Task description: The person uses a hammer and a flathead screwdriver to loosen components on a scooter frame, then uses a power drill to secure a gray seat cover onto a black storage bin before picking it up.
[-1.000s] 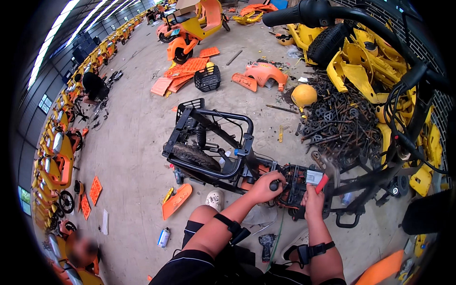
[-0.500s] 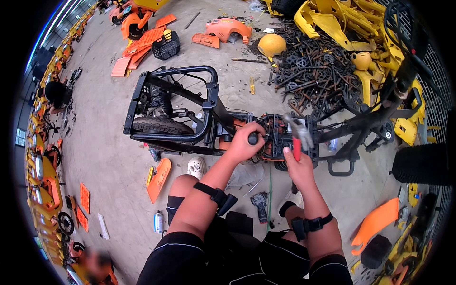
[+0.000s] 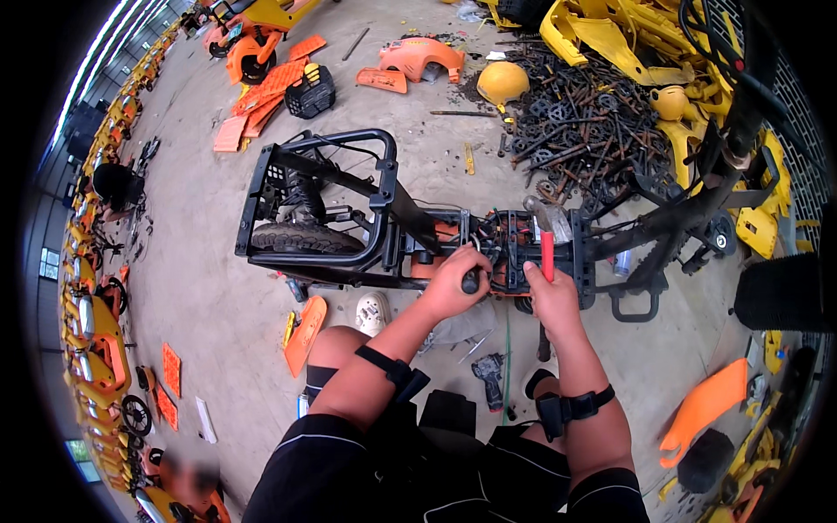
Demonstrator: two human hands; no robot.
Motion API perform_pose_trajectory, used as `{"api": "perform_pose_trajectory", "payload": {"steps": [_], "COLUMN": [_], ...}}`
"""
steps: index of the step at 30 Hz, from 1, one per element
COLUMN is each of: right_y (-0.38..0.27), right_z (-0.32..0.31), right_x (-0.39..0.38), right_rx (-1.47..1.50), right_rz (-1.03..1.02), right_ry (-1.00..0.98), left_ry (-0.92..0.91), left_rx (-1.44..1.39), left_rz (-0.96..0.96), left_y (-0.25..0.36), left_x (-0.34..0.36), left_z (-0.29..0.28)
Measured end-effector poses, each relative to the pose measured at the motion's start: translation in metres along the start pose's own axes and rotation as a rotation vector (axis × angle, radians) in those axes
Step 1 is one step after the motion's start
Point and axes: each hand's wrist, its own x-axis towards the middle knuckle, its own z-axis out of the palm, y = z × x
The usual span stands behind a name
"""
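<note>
My right hand (image 3: 553,300) is closed round the red handle (image 3: 547,256) of a hammer, whose metal head (image 3: 539,209) is over the middle of a stripped black scooter frame (image 3: 387,179), beside a silver metal box (image 3: 559,228). My left hand (image 3: 455,286) grips a black cylindrical handle (image 3: 472,280) at the frame's centre; its far end is hard to make out. Cables and orange parts fill that centre section. A cordless power tool (image 3: 487,376) lies on the floor below it.
A heap of rusty metal parts (image 3: 575,131) and yellow body panels (image 3: 593,35) lies behind the frame. Orange panels (image 3: 305,333) are scattered around. A row of yellow scooters (image 3: 100,331) lines the left, where another person (image 3: 118,185) crouches.
My view has tilted down, bringing more of my legs into sight. The hammer was blurred in motion half a second ago and now shows more upright; my left hand still grips the black handle.
</note>
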Motion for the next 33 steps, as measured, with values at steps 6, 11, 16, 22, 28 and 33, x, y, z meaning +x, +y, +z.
{"api": "perform_pose_trajectory", "payload": {"steps": [6, 11, 16, 22, 28, 33], "right_y": [-0.018, -0.02, -0.017, -0.017, -0.018, 0.0], "right_z": [0.015, 0.025, 0.029, 0.035, 0.044, 0.039], "right_x": [0.003, 0.004, 0.005, 0.004, 0.001, 0.009], "right_rx": [0.312, 0.443, 0.362, 0.265, 0.265, 0.297], "right_rz": [0.214, 0.252, 0.224, 0.189, 0.207, 0.179], "right_ry": [-0.122, -0.165, -0.14, -0.13, -0.131, -0.156], "left_ry": [0.092, 0.083, 0.056, 0.078, 0.185, 0.162], "left_rx": [0.04, 0.065, 0.068, 0.07, 0.023, 0.06], "left_rz": [0.015, 0.028, 0.002, -0.043, -0.038, -0.003], "left_y": [0.011, 0.003, 0.009, 0.012, 0.004, 0.013], "left_x": [0.005, -0.006, -0.002, 0.005, 0.005, 0.003], "left_z": [-0.006, -0.012, -0.02, -0.025, -0.021, -0.026]}}
